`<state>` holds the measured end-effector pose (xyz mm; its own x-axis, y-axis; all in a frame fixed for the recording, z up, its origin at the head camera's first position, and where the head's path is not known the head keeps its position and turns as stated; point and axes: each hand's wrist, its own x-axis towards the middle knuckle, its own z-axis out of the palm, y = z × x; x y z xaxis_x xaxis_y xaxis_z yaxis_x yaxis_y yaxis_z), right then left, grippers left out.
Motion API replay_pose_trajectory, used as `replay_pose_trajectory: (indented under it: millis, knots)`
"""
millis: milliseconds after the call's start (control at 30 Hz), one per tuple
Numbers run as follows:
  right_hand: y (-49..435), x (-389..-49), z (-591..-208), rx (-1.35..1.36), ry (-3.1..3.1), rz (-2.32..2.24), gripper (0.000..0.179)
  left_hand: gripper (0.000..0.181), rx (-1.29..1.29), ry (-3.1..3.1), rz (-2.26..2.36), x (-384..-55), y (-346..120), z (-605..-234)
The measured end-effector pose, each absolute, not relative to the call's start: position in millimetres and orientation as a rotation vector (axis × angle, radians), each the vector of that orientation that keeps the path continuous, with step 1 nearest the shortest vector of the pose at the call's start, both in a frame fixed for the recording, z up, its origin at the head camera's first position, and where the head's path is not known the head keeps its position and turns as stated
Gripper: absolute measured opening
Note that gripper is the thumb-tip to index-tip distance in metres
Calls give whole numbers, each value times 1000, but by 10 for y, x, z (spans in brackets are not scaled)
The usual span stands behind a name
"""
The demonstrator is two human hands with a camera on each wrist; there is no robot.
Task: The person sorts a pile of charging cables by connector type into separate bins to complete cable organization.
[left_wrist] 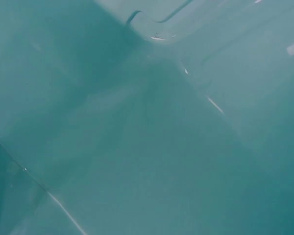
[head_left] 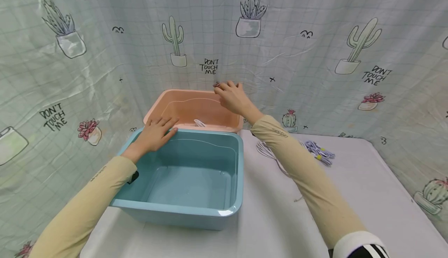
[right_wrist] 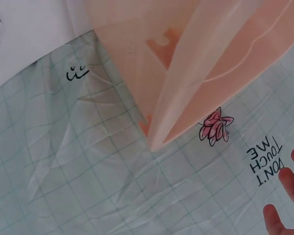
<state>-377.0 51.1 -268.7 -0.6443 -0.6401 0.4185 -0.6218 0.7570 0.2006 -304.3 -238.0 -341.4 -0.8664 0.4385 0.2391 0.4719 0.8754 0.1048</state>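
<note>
A blue-green plastic bin [head_left: 189, 210] stands on the table, its inside bare. My left hand [head_left: 156, 134] lies over its back left rim with the fingers stretched forward. The left wrist view looks down the smooth inner wall [left_wrist: 152, 147] of this bin. Behind it sits a peach plastic bin [head_left: 196, 106], with a bit of white cord [head_left: 199, 123] showing inside. Over that bin's back right corner is my right hand [head_left: 232, 98], fingers loosely bent and holding nothing. In the right wrist view, its fingertips [right_wrist: 290, 182] appear apart from the peach bin.
Right of the bins, a white cable [head_left: 267, 151] and a bundled pale purple cable [head_left: 320, 152] lie on the white-covered table [head_left: 357, 196]. A cactus-print curtain [head_left: 217, 36] hangs close behind the peach bin and along both sides.
</note>
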Motion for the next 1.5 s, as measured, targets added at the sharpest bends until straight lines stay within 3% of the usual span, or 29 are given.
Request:
replay_pose_trajectory:
  millis: [367,1500]
  knots:
    - [790,-3693,-2804,976,-2395,62,16,53,-699,-2845,-227,-3042,-2387,-3426]
    - [1687,-3223,-3111,1046,-2256,-35,20,53,-694,-2851,-231,-3063,-2374,-3430]
